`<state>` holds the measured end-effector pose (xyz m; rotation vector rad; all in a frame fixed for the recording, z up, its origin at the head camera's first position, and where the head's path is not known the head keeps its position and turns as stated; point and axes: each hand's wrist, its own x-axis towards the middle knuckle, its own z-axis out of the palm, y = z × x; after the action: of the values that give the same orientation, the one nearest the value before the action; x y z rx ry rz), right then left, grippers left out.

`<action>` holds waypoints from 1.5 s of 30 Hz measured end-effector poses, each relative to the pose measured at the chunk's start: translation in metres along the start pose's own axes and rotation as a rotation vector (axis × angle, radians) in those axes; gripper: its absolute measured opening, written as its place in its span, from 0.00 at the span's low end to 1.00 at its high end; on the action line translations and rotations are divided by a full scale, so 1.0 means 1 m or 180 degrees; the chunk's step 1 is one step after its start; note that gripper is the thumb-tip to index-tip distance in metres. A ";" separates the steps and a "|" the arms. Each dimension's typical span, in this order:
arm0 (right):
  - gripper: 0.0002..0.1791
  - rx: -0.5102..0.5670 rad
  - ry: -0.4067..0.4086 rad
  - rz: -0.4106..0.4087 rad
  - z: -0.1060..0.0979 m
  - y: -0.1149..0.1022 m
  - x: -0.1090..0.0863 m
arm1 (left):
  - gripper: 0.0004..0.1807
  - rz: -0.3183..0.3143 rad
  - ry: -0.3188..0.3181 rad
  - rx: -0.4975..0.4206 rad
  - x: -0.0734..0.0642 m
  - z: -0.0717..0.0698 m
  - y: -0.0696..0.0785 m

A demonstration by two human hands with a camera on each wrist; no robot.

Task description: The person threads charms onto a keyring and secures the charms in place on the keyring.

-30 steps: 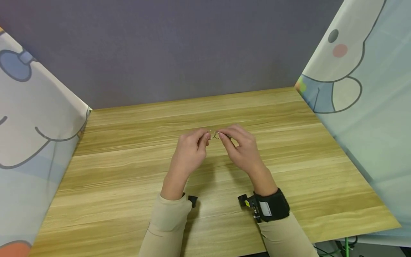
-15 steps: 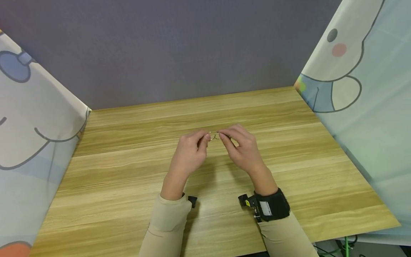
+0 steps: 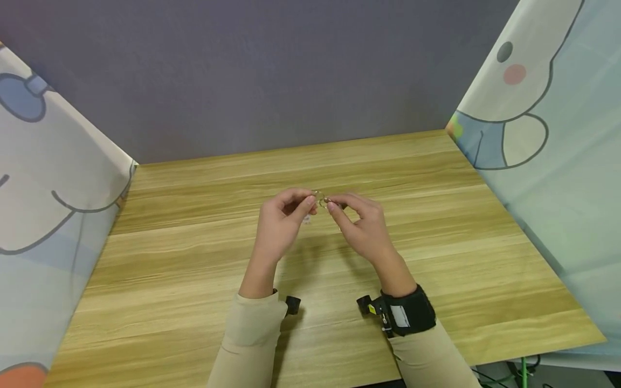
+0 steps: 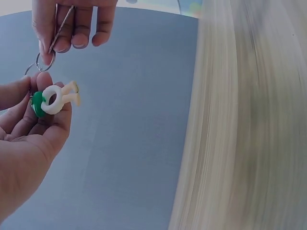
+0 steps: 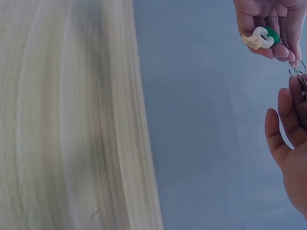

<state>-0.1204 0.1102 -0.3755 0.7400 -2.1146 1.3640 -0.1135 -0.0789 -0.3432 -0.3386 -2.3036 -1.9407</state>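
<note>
Above the table, my left hand [image 3: 278, 223] and right hand [image 3: 361, 229] meet at two linked metal rings. With thumb and fingers my left hand holds a keychain; its small figure, a white ring [image 4: 53, 99] with a green part [image 4: 38, 104] and pale legs [image 4: 72, 91], lies against the fingers in the left wrist view. My right hand pinches the other metal ring [image 4: 46, 61], from which a thin metal piece [image 4: 61, 28], seen edge-on, runs up along the fingers. The fingers partly hide where the rings join.
A wood-grain table [image 3: 184, 269] lies beneath both hands. Behind it rises a grey panel [image 3: 271, 75], with cartoon-printed sheets [image 3: 524, 129] at the sides. Cables [image 3: 524, 372] hang past the front right edge.
My left hand has turned and its fingers have opened out a little, with a small pale part now showing below them. The rings have shifted and tilted between the fingertips; the right hand has barely moved.
</note>
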 end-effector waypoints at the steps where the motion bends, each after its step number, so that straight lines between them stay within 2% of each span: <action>1: 0.07 0.0021 -0.0008 0.0031 0.000 0.000 0.000 | 0.09 0.0012 -0.0009 -0.0033 0.000 0.000 0.000; 7: 0.08 0.0112 -0.0070 0.0166 0.000 -0.003 0.001 | 0.10 0.0081 -0.0147 -0.0073 0.001 0.001 0.001; 17: 0.10 0.0146 -0.0120 0.0300 0.001 -0.004 0.002 | 0.10 0.0122 -0.0220 0.0177 0.001 -0.001 0.001; 25: 0.09 0.0476 -0.0293 0.0355 0.000 -0.001 0.001 | 0.10 0.0098 -0.0324 0.0224 0.001 0.000 0.001; 30: 0.09 0.0666 -0.0307 0.0364 -0.001 0.000 0.000 | 0.09 0.0145 -0.0311 0.0103 0.001 0.000 0.000; 36: 0.09 0.1029 -0.0364 0.0491 -0.001 0.000 -0.002 | 0.07 0.0042 -0.0343 -0.0341 0.000 0.001 -0.002; 41: 0.09 0.0967 -0.0411 0.0568 -0.001 -0.001 -0.003 | 0.06 -0.0077 -0.0309 -0.0515 0.001 0.002 -0.002; 45: 0.10 0.0929 -0.0426 0.0643 -0.001 -0.003 -0.002 | 0.05 -0.0029 -0.0249 -0.0515 0.001 0.004 -0.002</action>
<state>-0.1172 0.1108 -0.3747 0.7648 -2.1654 1.8054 -0.1148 -0.0754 -0.3454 -0.4269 -2.2016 -2.1617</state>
